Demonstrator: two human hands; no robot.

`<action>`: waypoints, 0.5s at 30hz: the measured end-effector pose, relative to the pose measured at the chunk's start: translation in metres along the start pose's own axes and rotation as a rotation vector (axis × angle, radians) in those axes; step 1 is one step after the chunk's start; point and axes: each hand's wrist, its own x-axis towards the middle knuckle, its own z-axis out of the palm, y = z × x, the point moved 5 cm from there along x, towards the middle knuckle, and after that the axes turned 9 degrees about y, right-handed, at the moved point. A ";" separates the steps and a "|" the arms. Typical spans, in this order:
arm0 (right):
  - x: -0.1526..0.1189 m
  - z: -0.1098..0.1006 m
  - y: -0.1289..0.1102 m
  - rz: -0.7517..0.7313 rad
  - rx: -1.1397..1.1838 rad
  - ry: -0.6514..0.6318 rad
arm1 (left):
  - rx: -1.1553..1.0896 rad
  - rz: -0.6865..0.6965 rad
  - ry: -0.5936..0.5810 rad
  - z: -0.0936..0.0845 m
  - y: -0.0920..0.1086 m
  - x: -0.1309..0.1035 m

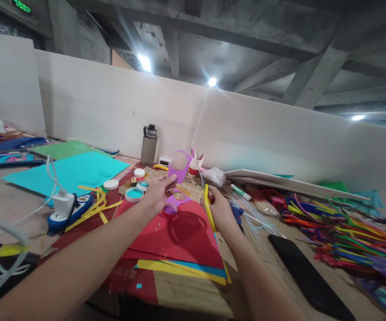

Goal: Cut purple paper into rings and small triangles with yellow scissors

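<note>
At the near right, a black phone (308,273) lay beside the right forearm, off the paper stack, presumably out of the hands' way. At the near left, a blue-and-white power strip (54,221) held a white plug (63,203). Between the forearms, yellow sheets (162,266) projected beneath red sheets (186,243), which apparently served as a working mat. Above the red surface, the left hand (159,192) pinched a purple paper (182,174) between thumb and fingers, raised and roughly upright, a grip that probably left its cut edges exposed. A second purple piece (172,201) with a round opening appeared just below; whether the two were joined could not be told. The right hand (220,208) was wrapped around the yellow handles of scissors (209,211), the blades directed toward the far side, likely for control; their opening could not be made out. Farther right lay a glue stick (240,192), conveniently close. Farthest, a grey bottle (149,149) stood near the white partition (263,129), perhaps where it was least easily knocked.
</note>
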 end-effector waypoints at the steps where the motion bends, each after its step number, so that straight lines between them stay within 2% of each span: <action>1: -0.002 0.001 -0.004 -0.025 0.088 -0.023 | 0.005 0.005 -0.005 0.001 0.001 0.000; 7: -0.020 0.008 -0.025 -0.006 0.384 -0.181 | -0.003 0.029 0.010 0.001 0.009 -0.001; 15: -0.024 0.019 -0.027 0.017 0.383 -0.297 | -0.043 0.004 0.028 0.002 0.016 0.000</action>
